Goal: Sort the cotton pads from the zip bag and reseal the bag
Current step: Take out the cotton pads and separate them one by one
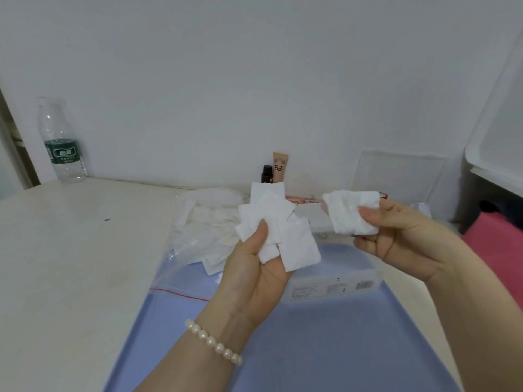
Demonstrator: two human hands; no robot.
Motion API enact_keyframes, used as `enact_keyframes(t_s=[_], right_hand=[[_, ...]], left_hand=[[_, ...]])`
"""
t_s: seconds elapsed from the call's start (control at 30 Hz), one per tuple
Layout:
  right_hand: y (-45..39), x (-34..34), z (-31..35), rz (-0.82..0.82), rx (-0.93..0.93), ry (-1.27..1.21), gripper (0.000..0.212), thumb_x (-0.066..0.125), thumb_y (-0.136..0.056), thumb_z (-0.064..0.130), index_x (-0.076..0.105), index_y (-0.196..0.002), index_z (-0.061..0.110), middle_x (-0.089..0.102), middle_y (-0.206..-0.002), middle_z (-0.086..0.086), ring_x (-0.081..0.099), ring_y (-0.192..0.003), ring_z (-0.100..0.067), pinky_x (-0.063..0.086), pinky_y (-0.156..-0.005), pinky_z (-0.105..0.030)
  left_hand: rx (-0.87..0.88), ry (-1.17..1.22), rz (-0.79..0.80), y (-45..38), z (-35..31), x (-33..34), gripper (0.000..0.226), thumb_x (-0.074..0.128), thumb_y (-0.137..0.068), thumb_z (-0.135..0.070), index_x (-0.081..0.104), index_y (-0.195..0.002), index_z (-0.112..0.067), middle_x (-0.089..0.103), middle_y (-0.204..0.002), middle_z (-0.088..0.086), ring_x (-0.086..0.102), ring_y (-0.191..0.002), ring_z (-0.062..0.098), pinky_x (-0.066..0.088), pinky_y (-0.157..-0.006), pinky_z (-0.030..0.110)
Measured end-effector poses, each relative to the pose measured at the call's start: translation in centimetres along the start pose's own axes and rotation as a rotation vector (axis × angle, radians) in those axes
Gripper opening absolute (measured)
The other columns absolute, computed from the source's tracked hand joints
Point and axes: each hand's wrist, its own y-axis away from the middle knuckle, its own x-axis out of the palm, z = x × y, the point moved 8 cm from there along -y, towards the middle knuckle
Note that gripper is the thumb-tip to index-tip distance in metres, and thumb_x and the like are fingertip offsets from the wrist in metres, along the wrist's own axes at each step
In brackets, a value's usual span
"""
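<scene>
Landmark: blue tray [325,349], flat on the pale table [70,250]; every place below is told from it.
Left hand: the left hand [254,267] is raised over the tray's far left part, palm up, thumb curled down on a loose fan of flat square cotton pads [283,230], several overlapping and askew.
Right hand: the right hand [396,236] is raised over the tray's far right part, thumb and fingers pinching a thicker squared stack of pads [352,212], edges roughly aligned.
Zip bag: the clear zip bag [181,261] lies across the tray's far left corner and onto the table, mouth open, its red seal line nearest the person; more pads [203,222] lie heaped in and beyond it.
Key relation: the fan lies to the left of the stack, level with it, a clear gap between them. The stack's long axis runs roughly left to right, its free end pointing at the fan. The right hand is the nearer to the clear box [331,287].
Judged step: probably mid-sorting; the bag is not yet resealed.
Next move calls for: likely squaring the fan before joining it to the stack, or it will slip.
Beyond the tray: a water bottle [60,142], a small dark bottle [267,174] and a BB tube [280,166] stand by the wall.
</scene>
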Motion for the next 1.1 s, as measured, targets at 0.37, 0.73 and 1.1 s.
enact_keyframes(t_s=[0.37, 0.73, 1.1], right_hand=[[2.0, 4.4, 1.0, 0.277, -0.082, 0.551, 0.036, 0.086, -0.048, 0.006, 0.076, -0.083, 0.009, 0.074, -0.089, -0.009, 0.071, -0.083, -0.018, 0.054, -0.069, -0.019], [1.5, 4.6, -0.7, 0.146, 0.017, 0.793, 0.022, 0.075, -0.068, -0.002, 0.072, -0.089, 0.006, 0.074, -0.087, -0.011, 0.069, -0.088, -0.031, 0.050, -0.090, -0.053], [0.8, 5.5, -0.5, 0.044, -0.118, 1.113, 0.030, 0.082, -0.066, 0.011, 0.064, -0.077, 0.032, 0.063, -0.080, 0.013, 0.053, -0.066, 0.010, 0.040, -0.060, -0.004]], left_hand=[[-0.323, -0.331, 0.080, 0.6, 2.1, -0.7, 0.045, 0.048, -0.082, -0.021, 0.055, -0.123, -0.004, 0.061, -0.126, 0.017, 0.056, -0.118, 0.032, 0.046, -0.096, 0.044], [-0.351, -0.359, 0.065, 0.6, 2.6, -1.0, 0.043, 0.034, -0.099, -0.024, 0.047, -0.131, 0.001, 0.061, -0.124, 0.022, 0.057, -0.117, 0.033, 0.043, -0.098, 0.046], [-0.325, -0.338, 0.091, 0.6, 2.3, -0.7, 0.043, 0.031, -0.101, -0.027, 0.054, -0.122, 0.001, 0.062, -0.122, 0.019, 0.059, -0.114, 0.028, 0.044, -0.098, 0.045]])
